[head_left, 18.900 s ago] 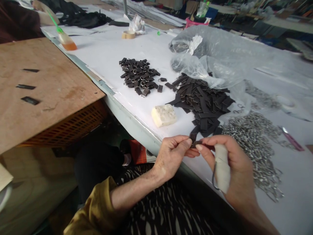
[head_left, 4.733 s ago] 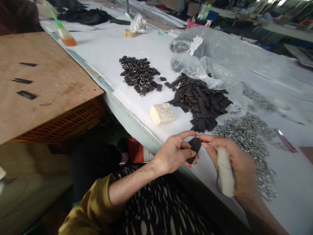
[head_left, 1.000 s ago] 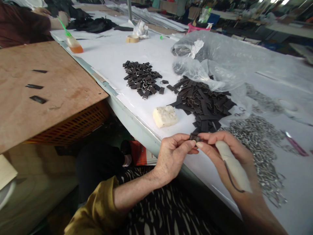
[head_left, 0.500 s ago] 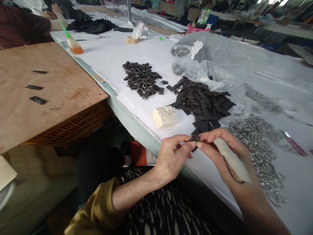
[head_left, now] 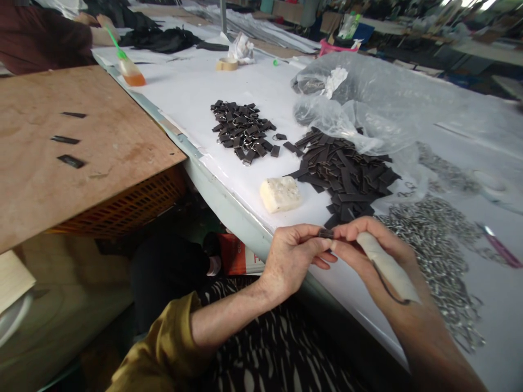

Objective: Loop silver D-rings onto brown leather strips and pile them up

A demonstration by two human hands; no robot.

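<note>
Head camera: pinching a small dark strip (head_left: 326,233) between closed thumb and fingertips of the left hand (head_left: 288,261) at its nine o'clock end and of the right hand (head_left: 368,270) at its three o'clock end, hiding much of it. Also cradling a white-wrapped tool (head_left: 386,262) in the right hand, at four o'clock from the strip. Working with a pile of dark strips (head_left: 347,169) between twelve and one, a pale block (head_left: 280,194) at ten and heaped metal rings (head_left: 441,239) at three.
</note>
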